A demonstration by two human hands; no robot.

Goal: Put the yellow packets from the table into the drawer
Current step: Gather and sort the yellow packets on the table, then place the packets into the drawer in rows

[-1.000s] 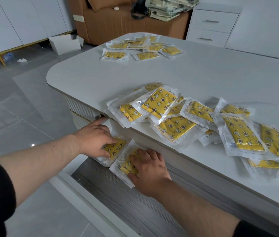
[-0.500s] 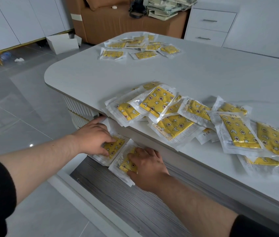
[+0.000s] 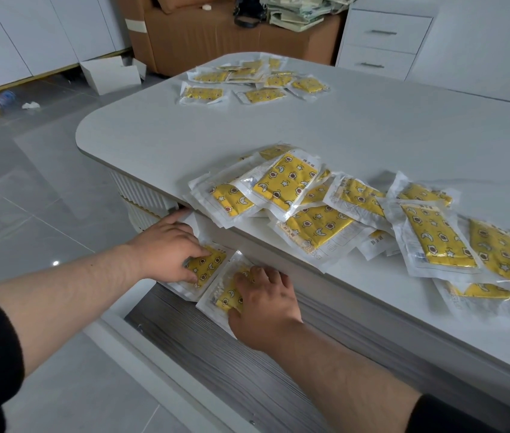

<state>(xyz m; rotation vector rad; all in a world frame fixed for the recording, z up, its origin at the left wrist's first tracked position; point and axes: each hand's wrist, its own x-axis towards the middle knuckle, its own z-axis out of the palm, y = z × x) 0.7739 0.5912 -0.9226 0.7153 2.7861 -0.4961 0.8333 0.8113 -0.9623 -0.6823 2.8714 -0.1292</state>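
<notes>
The drawer [image 3: 203, 348] under the white table [image 3: 372, 132] stands pulled out, showing its grey wood-grain bottom. Two yellow packets in clear wrap lie at its far left end. My left hand [image 3: 166, 242] presses its fingers flat on the left packet [image 3: 208, 264], thumb stretched toward the table's underside. My right hand [image 3: 266, 310] rests with bent fingers on top of the right packet [image 3: 225, 300], covering most of it. Several more yellow packets [image 3: 285, 182] lie heaped along the table's near edge, some overhanging it. Another group of packets [image 3: 260, 82] lies at the far end.
The drawer's white front rail [image 3: 159, 364] runs diagonally below my arms. A ribbed white table base [image 3: 141, 195] stands left of the drawer. On the grey tiled floor beyond sits a white cardboard box [image 3: 109, 73]. Behind the table are a brown sofa [image 3: 203, 35] and a white drawer cabinet [image 3: 381, 42].
Both hands stay on the same two packets in the drawer. Only the view has shifted slightly.
</notes>
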